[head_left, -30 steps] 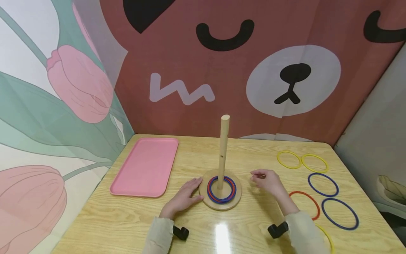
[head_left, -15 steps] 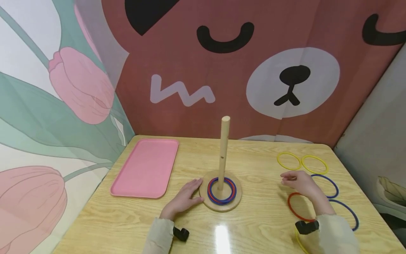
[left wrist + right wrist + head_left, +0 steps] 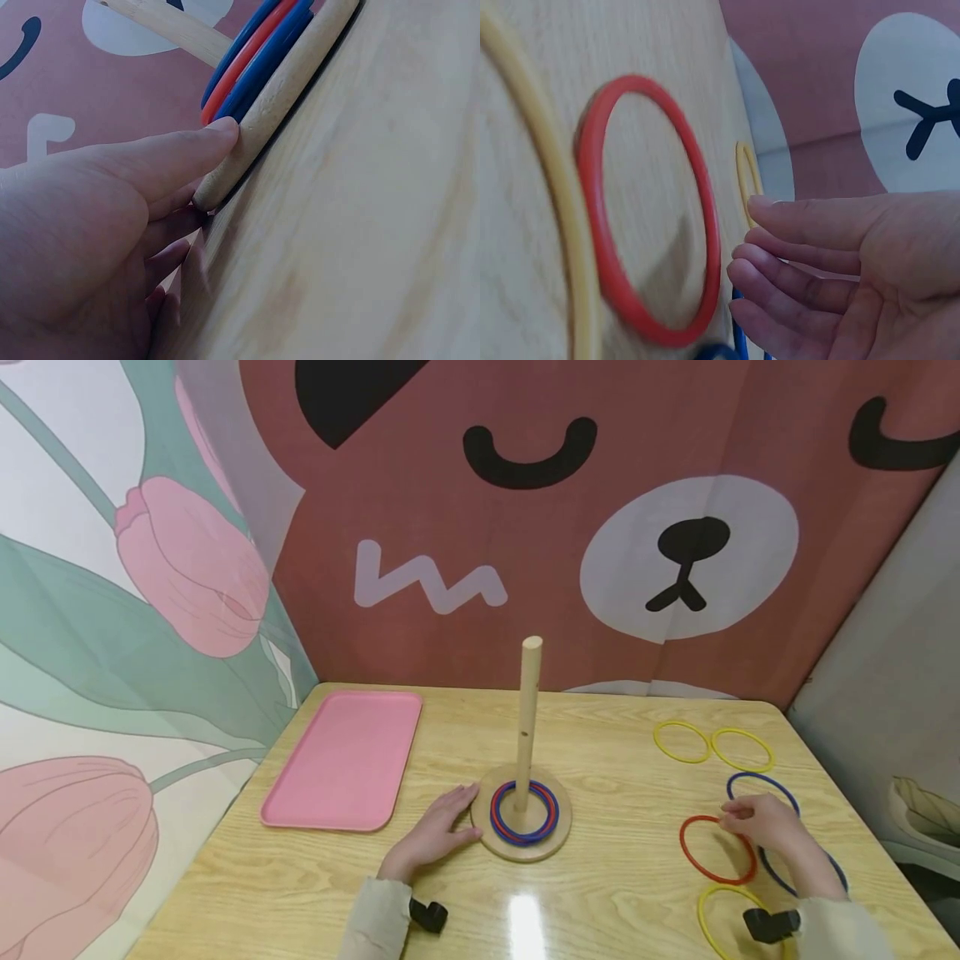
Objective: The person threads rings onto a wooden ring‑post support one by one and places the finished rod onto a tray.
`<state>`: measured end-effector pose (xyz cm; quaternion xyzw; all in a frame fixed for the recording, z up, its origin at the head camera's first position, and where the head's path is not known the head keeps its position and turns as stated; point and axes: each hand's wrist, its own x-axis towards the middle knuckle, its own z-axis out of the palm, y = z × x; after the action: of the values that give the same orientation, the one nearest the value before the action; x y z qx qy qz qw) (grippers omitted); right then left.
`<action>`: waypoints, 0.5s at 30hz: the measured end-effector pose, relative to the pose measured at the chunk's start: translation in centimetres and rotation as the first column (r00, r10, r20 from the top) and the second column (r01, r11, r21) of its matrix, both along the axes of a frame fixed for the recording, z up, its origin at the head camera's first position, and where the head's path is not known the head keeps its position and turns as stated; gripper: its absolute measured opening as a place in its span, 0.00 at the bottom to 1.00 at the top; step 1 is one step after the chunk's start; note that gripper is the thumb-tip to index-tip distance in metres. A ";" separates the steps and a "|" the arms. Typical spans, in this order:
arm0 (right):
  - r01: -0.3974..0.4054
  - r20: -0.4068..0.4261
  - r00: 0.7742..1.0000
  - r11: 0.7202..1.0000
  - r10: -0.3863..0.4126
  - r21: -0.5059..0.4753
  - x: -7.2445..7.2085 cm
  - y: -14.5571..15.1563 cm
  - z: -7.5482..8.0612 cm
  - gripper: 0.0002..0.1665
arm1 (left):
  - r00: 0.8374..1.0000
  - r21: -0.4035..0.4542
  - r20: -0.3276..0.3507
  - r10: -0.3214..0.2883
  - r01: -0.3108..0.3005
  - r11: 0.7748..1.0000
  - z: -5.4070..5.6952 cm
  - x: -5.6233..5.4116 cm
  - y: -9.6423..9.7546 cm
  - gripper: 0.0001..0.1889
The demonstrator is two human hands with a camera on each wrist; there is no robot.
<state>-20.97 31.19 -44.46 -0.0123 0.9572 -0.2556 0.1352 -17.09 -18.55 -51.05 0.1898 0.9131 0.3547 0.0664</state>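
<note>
Ring, red, circular, smooth and apparently plastic (image 3: 592, 180): lies flat on the wood-grain table (image 3: 600, 877), just to the left of the fingertips of the right hand (image 3: 767, 821). Right hand: thumb and fingers loosely bent, holding nothing. The step in hand appears to be taking up this ring. Recommended: bring thumb and forefinger to the rim section nearest the right hand, one inside the hoop, one outside; pinch, then raise vertically.

Caution: a round yellow ring (image 3: 586, 300) lies just beside the red one, nearer the person's body; whether the two touch cannot be told. Two round blue rings (image 3: 750, 774) lie partly hidden by the right hand and forearm. Tuck the lower fingers to avoid dragging either.

Left hand (image 3: 433, 831): fingers extended, gripping nothing, thumb tip against the edge of a round, pale wooden base (image 3: 553, 842). Light pressure should suffice for steadying. Just right of the left hand, an upright wooden post (image 3: 528, 718) rises from the base, blue and red rings (image 3: 251, 56) around its foot. Beyond the right hand lie two thin yellow rings (image 3: 733, 729); beyond the left, a flat pink tray (image 3: 341, 760).
</note>
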 end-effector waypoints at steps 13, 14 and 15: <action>0.052 0.092 0.995 0.999 -0.050 -0.011 0.6 1.2 -1.1 0.17 | 1.000 -0.004 0.004 0.004 -0.004 1.000 -0.1 0.0 0.0 0.38; 0.059 0.097 0.994 0.998 -0.058 -0.009 0.6 1.2 -1.2 0.16 | 1.000 -0.004 0.004 0.004 -0.004 1.000 -0.1 0.0 0.0 0.38; 0.069 0.106 0.992 0.998 -0.068 -0.008 0.6 1.2 -1.3 0.15 | 1.000 -0.004 0.004 0.003 -0.003 1.000 -0.1 0.0 0.0 0.38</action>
<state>-20.40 32.34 -45.71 0.0332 0.9471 -0.2660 0.1768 -17.14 -18.57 -51.16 0.1875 0.9140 0.3534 0.0680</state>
